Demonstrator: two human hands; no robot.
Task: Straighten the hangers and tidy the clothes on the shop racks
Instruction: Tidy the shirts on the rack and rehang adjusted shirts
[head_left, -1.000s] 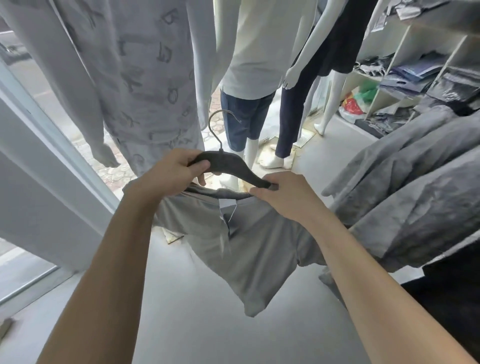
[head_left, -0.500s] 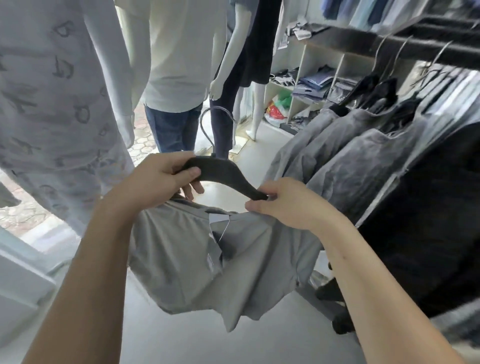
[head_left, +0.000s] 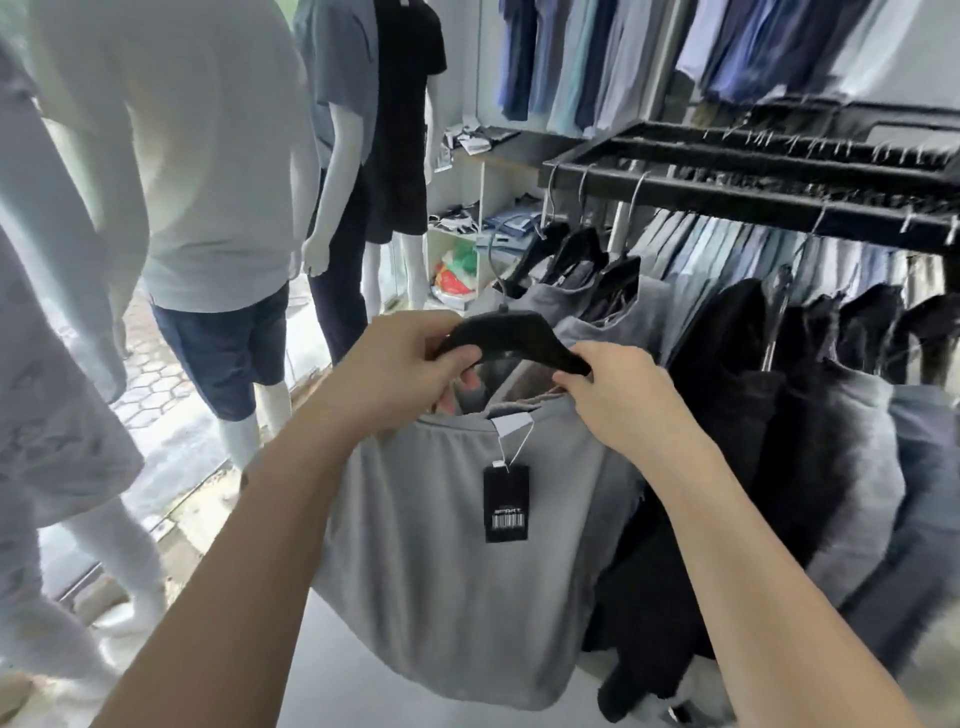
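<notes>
I hold a black hanger (head_left: 511, 335) in front of me by both ends. My left hand (head_left: 400, 366) grips its left end and my right hand (head_left: 618, 397) pinches its right end together with the neckline of a grey shirt (head_left: 441, 561). The shirt hangs below the hanger, and a black barcode tag (head_left: 506, 504) dangles from its collar. The hanger's wire hook (head_left: 496, 260) points up toward the black clothes rack (head_left: 753, 182) at the right. Grey and black garments (head_left: 779, 415) hang on that rack on black hangers.
Dressed mannequins (head_left: 208, 208) stand at the left and middle, close to my left arm. White shelves (head_left: 467, 208) with folded clothes and a plastic bag are at the back. Blue shirts (head_left: 649, 57) hang on the back wall. Grey floor lies below.
My view has swung right and up, so the rack rail now shows. Both hands have carried the hanger and grey shirt toward the rack; the barcode tag now hangs in plain sight.
</notes>
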